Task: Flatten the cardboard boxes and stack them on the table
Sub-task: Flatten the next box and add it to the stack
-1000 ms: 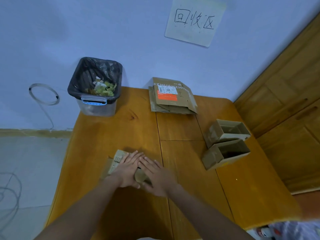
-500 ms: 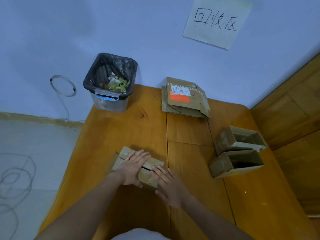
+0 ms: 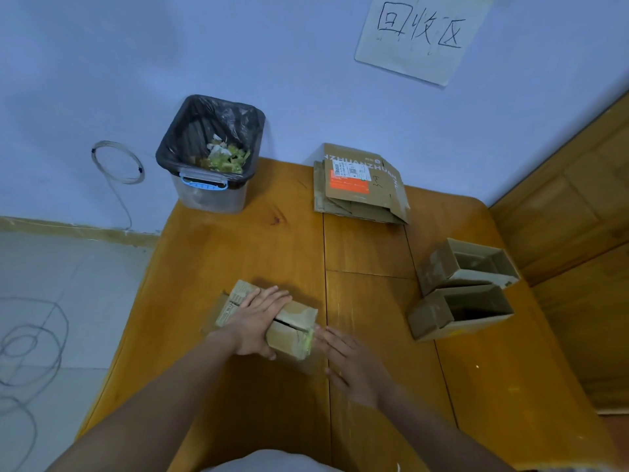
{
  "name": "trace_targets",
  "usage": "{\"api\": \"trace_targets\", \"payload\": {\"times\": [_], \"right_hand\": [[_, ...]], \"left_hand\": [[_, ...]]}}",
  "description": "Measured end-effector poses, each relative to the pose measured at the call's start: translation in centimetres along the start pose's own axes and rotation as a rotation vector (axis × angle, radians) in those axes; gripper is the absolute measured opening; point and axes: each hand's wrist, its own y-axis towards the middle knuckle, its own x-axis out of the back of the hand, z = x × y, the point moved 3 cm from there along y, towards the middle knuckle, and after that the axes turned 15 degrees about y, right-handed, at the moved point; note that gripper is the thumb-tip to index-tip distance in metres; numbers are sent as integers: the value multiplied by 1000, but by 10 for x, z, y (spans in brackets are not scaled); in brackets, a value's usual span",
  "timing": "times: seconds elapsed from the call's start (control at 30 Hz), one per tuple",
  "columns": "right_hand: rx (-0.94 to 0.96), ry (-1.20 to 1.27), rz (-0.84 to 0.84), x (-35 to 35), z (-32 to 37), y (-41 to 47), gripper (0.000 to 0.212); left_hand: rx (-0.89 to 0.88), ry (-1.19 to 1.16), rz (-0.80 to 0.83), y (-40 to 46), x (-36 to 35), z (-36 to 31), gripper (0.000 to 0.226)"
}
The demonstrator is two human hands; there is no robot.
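Box (image 3: 292, 330) flat, long axis left-right

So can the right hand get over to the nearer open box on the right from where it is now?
Probably yes: the right hand is open, holds nothing, and only bare table lies between it and the nearer open box.

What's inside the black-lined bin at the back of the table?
The bin holds a small heap of scraps, greenish-yellow and white pieces, low against its near wall. The black liner covers the walls; whatever lies under the heap is hidden.
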Motion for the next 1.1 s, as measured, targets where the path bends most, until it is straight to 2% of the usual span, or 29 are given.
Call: {"api": "trace_targets", "payload": {"times": [0.17, 0.27, 0.33, 0.43, 0.67, 0.8, 0.97, 1.1], "right_hand": [[41, 38, -121, 3, 1, -7, 42], [0, 43, -262, 6, -8, -24, 42], [-18, 12, -292, 8, -10, -25, 44], [7, -51, -226, 6, -4, -7, 54], [76, -90, 141, -21, 1, 35, 69], [82, -36, 99, -22, -7, 18, 60], [49, -29, 53, -31, -15, -3, 78], [34, -3, 57, -35, -16, -19, 73]], "left_hand": [[5, -8, 9, -1, 0, 0, 123], [2, -11, 5, 0, -1, 1, 123], [3, -5, 1, 1, -2, 1, 123], [3, 6, 0, 1, -2, 0, 123], [4, 25, 12, 0, 0, 0, 122], [10, 24, 3, 0, 0, -1, 122], [14, -2, -3, 1, 0, 1, 122], [18, -9, -7, 2, -1, 1, 122]]}}
